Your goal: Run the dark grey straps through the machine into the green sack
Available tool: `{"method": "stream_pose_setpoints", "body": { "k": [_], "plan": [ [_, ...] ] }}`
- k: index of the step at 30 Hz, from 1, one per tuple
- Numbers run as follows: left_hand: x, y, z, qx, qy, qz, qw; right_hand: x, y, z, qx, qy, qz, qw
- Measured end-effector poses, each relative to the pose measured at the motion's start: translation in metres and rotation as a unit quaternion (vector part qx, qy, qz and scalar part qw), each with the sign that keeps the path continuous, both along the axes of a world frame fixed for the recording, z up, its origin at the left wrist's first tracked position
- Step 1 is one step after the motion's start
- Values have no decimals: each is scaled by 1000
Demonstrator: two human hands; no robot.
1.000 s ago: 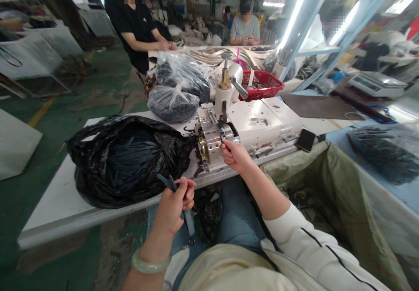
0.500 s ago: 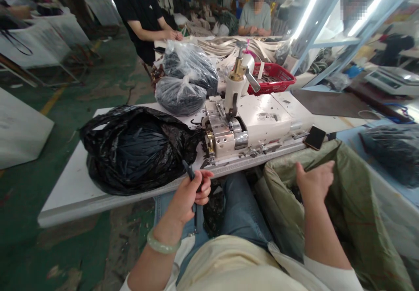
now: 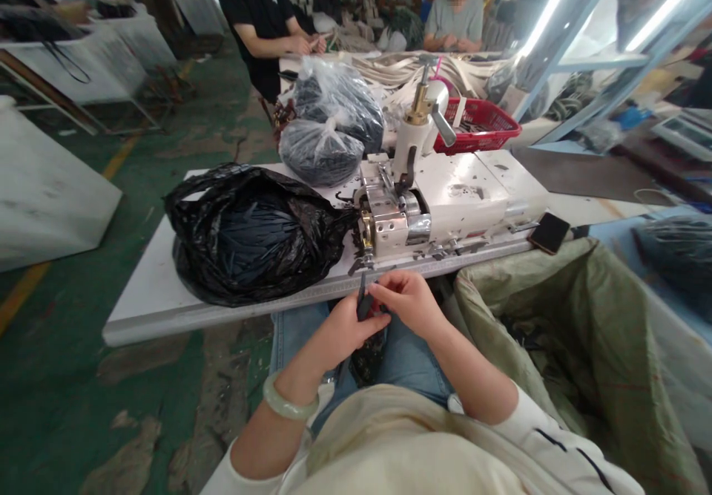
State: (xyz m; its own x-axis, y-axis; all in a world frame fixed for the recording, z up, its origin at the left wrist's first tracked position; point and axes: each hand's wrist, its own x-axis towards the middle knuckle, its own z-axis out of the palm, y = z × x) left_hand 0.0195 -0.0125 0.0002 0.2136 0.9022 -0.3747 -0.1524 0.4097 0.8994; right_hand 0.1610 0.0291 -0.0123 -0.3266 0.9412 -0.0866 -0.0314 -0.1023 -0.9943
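Pinching a dark strip point(image 3: 363, 303) between both hands' fingers, left hand point(image 3: 348, 328), right hand point(image 3: 409, 302), just below table edge point(image 3: 311, 294)

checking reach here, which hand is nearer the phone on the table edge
Right. The right hand is at the table's front edge, left of the phone and below the machine. The left hand sits farther left, holding dark strips.

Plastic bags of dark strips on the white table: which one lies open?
The large black plastic bag nearest the hands, left of the white machine. Its mouth gapes; the two clear bags behind it are knotted shut.
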Motion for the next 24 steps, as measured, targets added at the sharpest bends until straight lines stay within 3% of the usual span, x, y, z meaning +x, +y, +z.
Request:
{"method": "stream_pose_setpoints", "body": {
  "k": [3,6,12,19,22,24],
  "plan": [
    [-14,-2,0,-57,-76,-61,994,7,5,-2,-60,131,-51,988],
    [-20,0,1,-76,-140,-51,986,15,9,2,-99,198,-71,973],
    [-15,2,2,-54,-86,-74,992,23,9,2,-102,221,-87,966],
    [-9,3,-3,-19,-56,-35,998,12,-2,-10,-118,218,14,969],
    [-10,3,-3,-50,-76,-20,996,9,-4,-14,-118,249,17,961],
    [-12,3,-1,-94,-105,-42,989,12,-3,-14,-100,272,25,957]
  ]
}}
